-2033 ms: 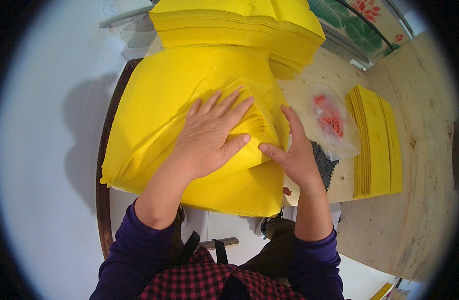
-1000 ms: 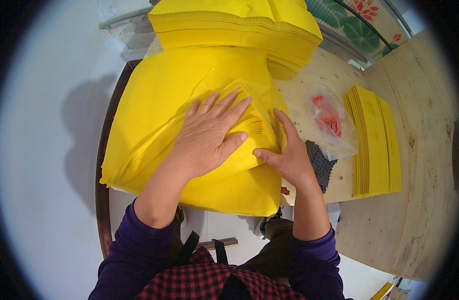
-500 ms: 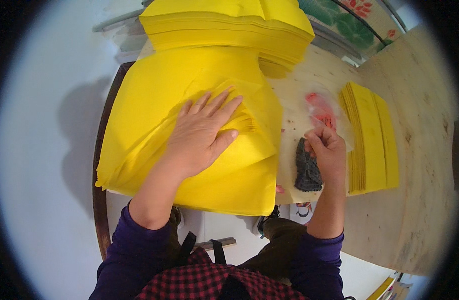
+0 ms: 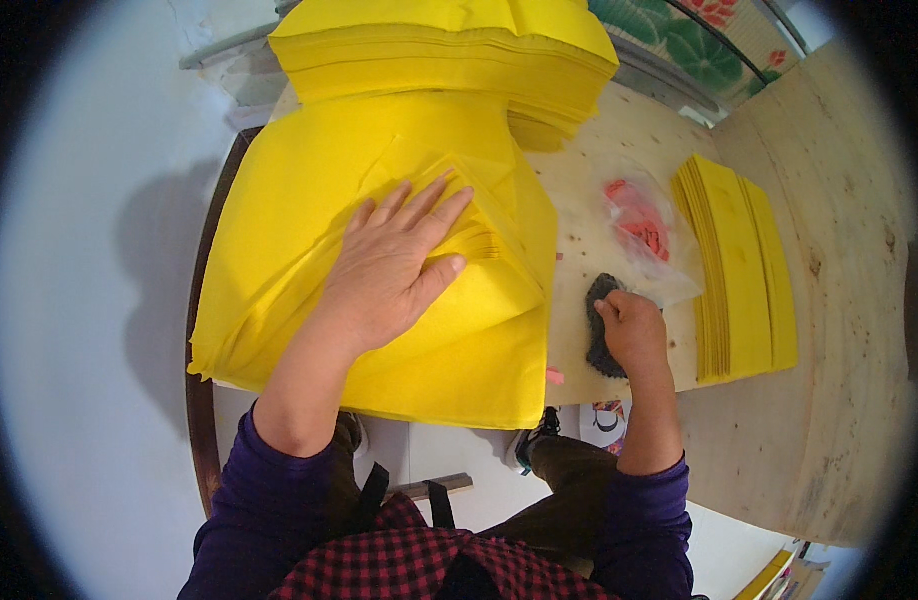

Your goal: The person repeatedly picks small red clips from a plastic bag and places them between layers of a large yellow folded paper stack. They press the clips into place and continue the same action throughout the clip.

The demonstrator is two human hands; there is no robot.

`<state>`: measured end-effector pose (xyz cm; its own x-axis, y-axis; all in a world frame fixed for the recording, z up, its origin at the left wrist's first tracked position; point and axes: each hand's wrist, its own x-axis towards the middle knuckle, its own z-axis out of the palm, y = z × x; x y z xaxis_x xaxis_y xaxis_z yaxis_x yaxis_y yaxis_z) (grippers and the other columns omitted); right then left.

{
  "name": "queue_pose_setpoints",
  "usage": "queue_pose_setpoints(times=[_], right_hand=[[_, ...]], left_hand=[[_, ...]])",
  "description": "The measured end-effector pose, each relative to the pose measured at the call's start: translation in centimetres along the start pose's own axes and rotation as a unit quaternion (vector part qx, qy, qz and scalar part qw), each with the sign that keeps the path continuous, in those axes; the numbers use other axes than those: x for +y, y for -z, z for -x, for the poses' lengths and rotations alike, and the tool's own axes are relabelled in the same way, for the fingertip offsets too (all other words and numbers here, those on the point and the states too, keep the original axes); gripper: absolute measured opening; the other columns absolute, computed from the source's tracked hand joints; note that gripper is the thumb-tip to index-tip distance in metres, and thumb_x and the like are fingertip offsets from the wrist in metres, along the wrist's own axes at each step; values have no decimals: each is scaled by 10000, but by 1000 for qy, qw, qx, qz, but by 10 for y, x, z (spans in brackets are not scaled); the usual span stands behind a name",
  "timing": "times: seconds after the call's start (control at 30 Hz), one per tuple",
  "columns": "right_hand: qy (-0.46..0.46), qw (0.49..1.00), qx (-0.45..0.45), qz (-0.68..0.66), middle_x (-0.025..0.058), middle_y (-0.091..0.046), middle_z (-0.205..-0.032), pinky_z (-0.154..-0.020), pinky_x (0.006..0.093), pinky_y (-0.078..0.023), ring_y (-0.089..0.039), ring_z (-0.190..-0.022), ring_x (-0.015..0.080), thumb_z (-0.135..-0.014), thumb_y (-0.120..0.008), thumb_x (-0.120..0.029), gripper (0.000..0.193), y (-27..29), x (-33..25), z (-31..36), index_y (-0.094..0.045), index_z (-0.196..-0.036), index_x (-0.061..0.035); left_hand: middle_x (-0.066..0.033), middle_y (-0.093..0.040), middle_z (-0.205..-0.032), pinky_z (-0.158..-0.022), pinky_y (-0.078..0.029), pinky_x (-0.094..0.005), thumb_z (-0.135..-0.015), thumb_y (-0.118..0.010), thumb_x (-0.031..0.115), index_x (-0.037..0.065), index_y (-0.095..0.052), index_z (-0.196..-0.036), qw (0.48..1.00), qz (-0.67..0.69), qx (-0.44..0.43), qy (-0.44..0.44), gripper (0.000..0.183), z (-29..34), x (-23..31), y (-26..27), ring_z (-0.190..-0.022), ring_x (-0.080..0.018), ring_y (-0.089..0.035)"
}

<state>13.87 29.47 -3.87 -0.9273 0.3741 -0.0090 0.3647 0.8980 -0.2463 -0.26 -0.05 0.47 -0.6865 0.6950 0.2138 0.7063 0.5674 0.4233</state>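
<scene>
My left hand [image 4: 387,255] lies flat, fingers spread, on a yellow fabric-like sheet [image 4: 309,190] in the middle of the table. Just right of its fingertips, a folded, layered part of the yellow material [image 4: 474,243] shows fine edges. Over on the right, my right hand [image 4: 634,328] is closed, its thumb and fingers pressed together above a dark grey knitted cloth [image 4: 600,345]. That hand covers part of the cloth. Whatever its fingers may hold is hidden.
A thick stack of yellow sheets [image 4: 439,65] stands at the far side. Beyond my right hand lies a clear plastic bag [image 4: 674,270] with red pieces [image 4: 639,225]. A folded yellow bundle [image 4: 739,270] sits at the right, beside a wooden panel [image 4: 839,250].
My right hand has come nearer to me, away from the plastic bag and down over the grey cloth. My left hand stays flat on the yellow sheet.
</scene>
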Motion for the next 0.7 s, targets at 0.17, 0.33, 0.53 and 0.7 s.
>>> queue_pose_setpoints(times=[0.17,0.33,0.53,0.7], right_hand=[[-15,1000,8,12,232,-643,-831,-691,480,-478,-615,-806,434,-892,-674,-205,213,-2,-1,1,-642,-853,2],[4,994,7,-110,226,-649,-836,-688,479,-474,-614,-797,430,-903,-662,-260,263,2,7,7,-647,-853,-3],[-1,999,24,40,174,-658,-801,-669,465,-478,-614,-736,398,-901,-675,-310,298,3,-3,2,-645,-849,-19],[-22,988,90,-122,107,-655,-757,-663,420,-488,-624,-699,312,-867,-724,-246,223,13,-18,8,-657,-871,-33]], left_hand=[[-143,-349,-1577,-1167,-215,-568,-981,-486,410,168,-351,-1532,1000,5,0,1,617,0,-1,0,-1435,-424,-311],[-150,-343,-1581,-1174,-191,-562,-983,-446,474,162,-351,-1536,1000,12,-2,6,642,0,0,-1,-1440,-434,-297],[-138,-349,-1579,-1169,-214,-567,-983,-486,412,171,-357,-1528,1000,-2,5,4,610,0,1,-1,-1438,-418,-311],[-134,-344,-1582,-1168,-213,-574,-979,-491,406,170,-359,-1527,1000,5,1,8,611,1,2,0,-1435,-423,-313]])
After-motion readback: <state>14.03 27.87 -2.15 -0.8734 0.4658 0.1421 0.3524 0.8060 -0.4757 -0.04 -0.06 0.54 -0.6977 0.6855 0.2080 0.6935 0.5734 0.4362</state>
